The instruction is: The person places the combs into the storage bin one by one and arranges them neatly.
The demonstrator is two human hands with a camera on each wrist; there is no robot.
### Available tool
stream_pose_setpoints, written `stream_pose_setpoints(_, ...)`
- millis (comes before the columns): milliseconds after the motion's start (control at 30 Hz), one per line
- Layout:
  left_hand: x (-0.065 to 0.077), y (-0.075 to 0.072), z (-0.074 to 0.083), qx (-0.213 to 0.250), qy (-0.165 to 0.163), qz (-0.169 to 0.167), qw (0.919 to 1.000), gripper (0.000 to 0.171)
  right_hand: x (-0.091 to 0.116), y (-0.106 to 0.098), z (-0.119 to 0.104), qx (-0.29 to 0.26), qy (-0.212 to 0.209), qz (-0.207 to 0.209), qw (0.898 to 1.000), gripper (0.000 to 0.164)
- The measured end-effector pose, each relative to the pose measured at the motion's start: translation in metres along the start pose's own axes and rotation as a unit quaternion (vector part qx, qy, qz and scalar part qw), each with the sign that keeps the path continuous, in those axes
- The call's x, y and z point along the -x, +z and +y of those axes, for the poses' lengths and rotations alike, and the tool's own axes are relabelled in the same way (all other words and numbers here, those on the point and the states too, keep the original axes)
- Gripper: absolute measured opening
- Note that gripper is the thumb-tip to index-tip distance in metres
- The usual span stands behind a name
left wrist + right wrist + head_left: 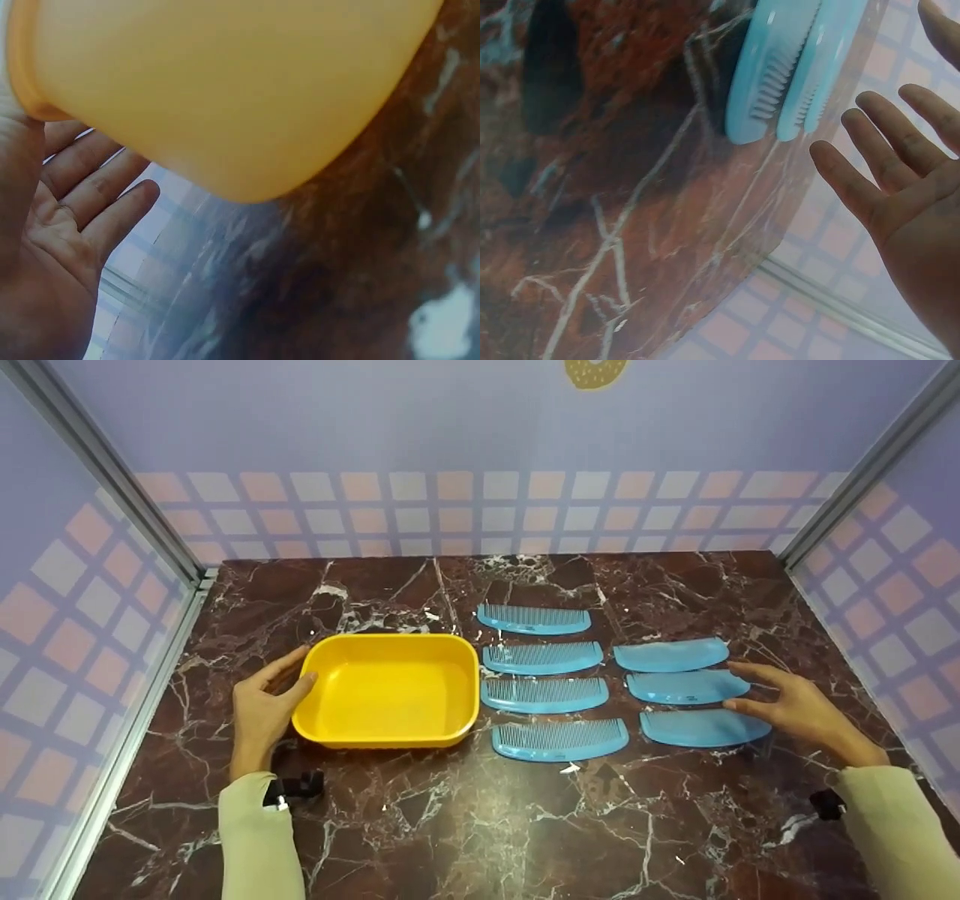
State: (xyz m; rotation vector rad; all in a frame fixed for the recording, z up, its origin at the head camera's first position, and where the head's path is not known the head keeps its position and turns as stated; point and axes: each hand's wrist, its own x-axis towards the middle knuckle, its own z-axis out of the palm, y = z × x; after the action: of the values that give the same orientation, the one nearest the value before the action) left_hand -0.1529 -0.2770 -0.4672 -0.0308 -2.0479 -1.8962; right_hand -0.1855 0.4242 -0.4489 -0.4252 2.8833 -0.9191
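A yellow plastic basin [390,690] stands on the table, its inside bare. My left hand [266,705] holds its left rim, thumb over the edge and fingers along the outer wall; the left wrist view shows the fingers [101,172] beside the basin's side. To the right of the basin, several blue combs [551,697] lie in a column. Three more blue combs [686,688] form a second column further right. My right hand [799,709] is at the right ends of these three, fingers spread and holding nothing. In the right wrist view its fingers appear apart from the combs [761,82].
The dark red marbled tabletop [420,832] stretches in front of the basin and combs. Tiled-pattern walls [480,510] enclose the back and both sides, with metal strips [112,480] at the corners. A small white scrap [570,769] lies below the nearest comb.
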Motion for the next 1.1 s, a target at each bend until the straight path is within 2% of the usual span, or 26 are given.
stream_pose_setpoints(167,0.001,0.000,-0.002,-0.002,0.009,0.017,0.9998,0.037,0.000,0.000,0.013,0.020,-0.008,-0.008,1.000,0.065)
stream_pose_setpoints(400,0.005,-0.003,-0.004,0.004,-0.009,0.047,0.9989,0.034,0.000,0.000,0.025,0.020,-0.023,-0.027,0.999,0.062)
stream_pose_setpoints(500,0.005,-0.003,-0.005,0.011,-0.013,0.052,0.9985,0.034,0.001,0.000,0.028,0.026,-0.036,-0.017,0.999,0.059)
stream_pose_setpoints(633,0.005,-0.002,-0.005,0.016,-0.017,0.049,0.9985,0.034,0.004,0.000,0.028,0.036,-0.042,-0.010,0.998,0.056)
stream_pose_setpoints(833,0.003,0.001,-0.005,0.019,-0.029,0.051,0.9981,0.034,0.010,0.003,0.026,0.063,-0.054,-0.030,0.996,0.054)
stream_pose_setpoints(1100,-0.001,0.004,-0.007,0.033,-0.024,0.051,0.9979,0.034,0.011,0.009,0.028,0.100,-0.112,-0.025,0.988,0.056)
